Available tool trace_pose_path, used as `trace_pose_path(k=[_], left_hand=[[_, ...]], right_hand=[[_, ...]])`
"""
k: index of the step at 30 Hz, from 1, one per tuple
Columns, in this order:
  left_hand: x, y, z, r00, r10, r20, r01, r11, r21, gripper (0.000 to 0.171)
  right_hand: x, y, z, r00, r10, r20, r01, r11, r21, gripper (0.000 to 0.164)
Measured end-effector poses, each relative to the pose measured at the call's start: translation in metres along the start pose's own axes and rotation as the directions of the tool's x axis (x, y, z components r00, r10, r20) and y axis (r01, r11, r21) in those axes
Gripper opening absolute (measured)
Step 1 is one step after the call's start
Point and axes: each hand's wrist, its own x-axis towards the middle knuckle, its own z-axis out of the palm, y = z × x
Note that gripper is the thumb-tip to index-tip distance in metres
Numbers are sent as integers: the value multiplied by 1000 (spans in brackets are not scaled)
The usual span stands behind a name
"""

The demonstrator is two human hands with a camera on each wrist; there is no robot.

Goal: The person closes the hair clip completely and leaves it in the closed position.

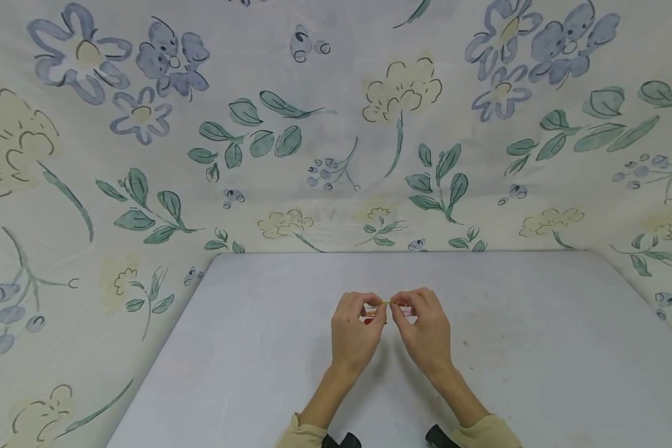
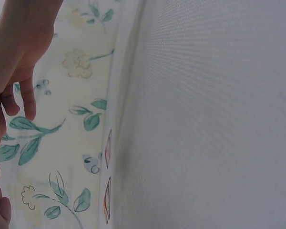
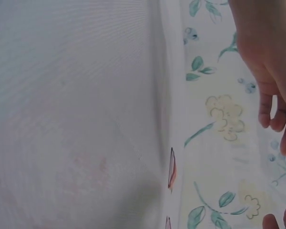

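Observation:
Both hands meet over the middle of the white table, raised a little above it. A small thin yellow strip [image 1: 387,302] spans the short gap between their fingertips; its kind is too small to tell. My left hand [image 1: 354,330] pinches one end between thumb and forefinger. The other end is pinched by my right hand [image 1: 425,330]. Beyond the hands, partly hidden by them, lie a reddish-orange piece [image 1: 368,321] and a pink piece [image 1: 407,310]. In the left wrist view a slim pink piece [image 2: 108,150] and a slim orange-red piece [image 2: 107,202] appear edge-on.
The white tabletop [image 1: 246,348] stretches to both sides of the hands, with a few tiny specks at the right. Behind and beside it hangs a cloth [image 1: 336,218] printed with flowers and leaves. Dark wrist straps [image 1: 441,437] show near the sleeves.

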Motion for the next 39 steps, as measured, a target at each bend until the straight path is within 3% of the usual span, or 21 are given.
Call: trace_pose_path(k=[5, 10, 20, 39], left_hand=[[0, 0, 1, 1000, 14, -15, -14, 1000, -6, 10], [2, 0, -1, 1000, 7, 27, -6, 999, -32, 9], [2, -5, -5, 990, -49, 133, 59, 995, -75, 6], [0, -8, -6, 989, -44, 142, 60, 992, -113, 7]], right_hand=[[-1, 3, 2, 999, -32, -13, 32, 999, -4, 17], [-1, 4, 1, 997, -78, -16, 78, 997, -1, 19], [-1, 2, 0, 998, -24, 49, 24, 1000, -3, 17], [3, 6, -4, 993, -6, 120, -8, 993, 118, 15]])
